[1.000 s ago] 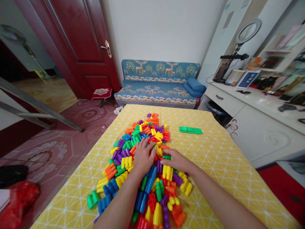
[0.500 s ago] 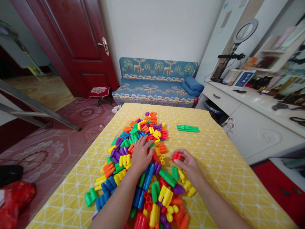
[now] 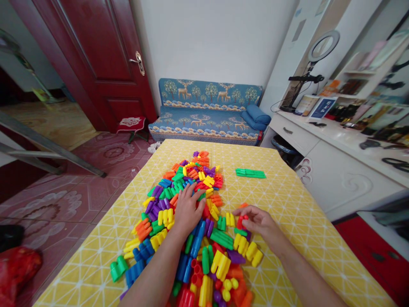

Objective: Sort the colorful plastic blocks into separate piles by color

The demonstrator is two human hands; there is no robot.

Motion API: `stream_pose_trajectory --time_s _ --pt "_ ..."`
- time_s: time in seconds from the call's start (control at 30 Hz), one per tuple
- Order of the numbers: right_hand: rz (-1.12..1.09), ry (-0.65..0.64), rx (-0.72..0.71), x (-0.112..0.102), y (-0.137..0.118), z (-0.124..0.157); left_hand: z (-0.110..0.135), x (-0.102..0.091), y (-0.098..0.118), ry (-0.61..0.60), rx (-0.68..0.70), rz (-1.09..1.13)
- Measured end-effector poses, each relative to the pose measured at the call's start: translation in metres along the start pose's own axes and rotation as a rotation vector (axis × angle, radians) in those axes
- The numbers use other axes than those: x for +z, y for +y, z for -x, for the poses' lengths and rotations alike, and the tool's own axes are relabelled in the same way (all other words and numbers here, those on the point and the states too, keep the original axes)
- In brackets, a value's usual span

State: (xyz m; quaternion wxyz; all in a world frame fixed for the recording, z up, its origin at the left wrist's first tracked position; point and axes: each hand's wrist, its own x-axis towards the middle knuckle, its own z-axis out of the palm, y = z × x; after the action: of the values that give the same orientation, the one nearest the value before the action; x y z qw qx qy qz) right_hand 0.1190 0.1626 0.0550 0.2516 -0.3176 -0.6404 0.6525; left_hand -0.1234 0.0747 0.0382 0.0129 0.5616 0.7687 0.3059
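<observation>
Brightly coloured plastic building blocks, made of joined round-tipped tubes, lie in a long heap, among them a purple block and a blue block. My left hand rests on the heap, fingers spread, holding nothing that I can see. To the right of the heap, my right hand pinches a red block between thumb and fingers. Just below it are a small green block and a yellow block. Farther off, a row of joined green blocks lies apart from the heap.
A yellow patterned cloth covers the table. Beyond it stands a blue sofa. At the right is a white dresser with a ring light. A red stool stands by the door.
My right hand has moved slightly right and nearer with the red block. Some small blocks around it have shifted, and more show beside it. My left hand stays on the heap.
</observation>
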Motion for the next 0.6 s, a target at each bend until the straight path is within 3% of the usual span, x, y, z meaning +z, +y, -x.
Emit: stream_pose_trajectory --time_s 0.13,0.23,0.4,0.6 --pt "0.073 0.418 -0.083 -0.040 0.017 -0.026 0.000 0.001 -0.001 0.006 0.007 0.002" --pt "0.343 0.547 -0.066 -0.072 0.036 -0.042 0.000 0.002 -0.003 0.014 0.013 0.006" --pt "1.005 0.471 -0.188 -0.097 0.043 -0.041 0.000 0.001 -0.001 0.004 0.009 0.000" --pt "1.113 0.280 -0.187 -0.084 0.041 -0.035 0.000 -0.001 0.001 -0.004 -0.005 -0.012"
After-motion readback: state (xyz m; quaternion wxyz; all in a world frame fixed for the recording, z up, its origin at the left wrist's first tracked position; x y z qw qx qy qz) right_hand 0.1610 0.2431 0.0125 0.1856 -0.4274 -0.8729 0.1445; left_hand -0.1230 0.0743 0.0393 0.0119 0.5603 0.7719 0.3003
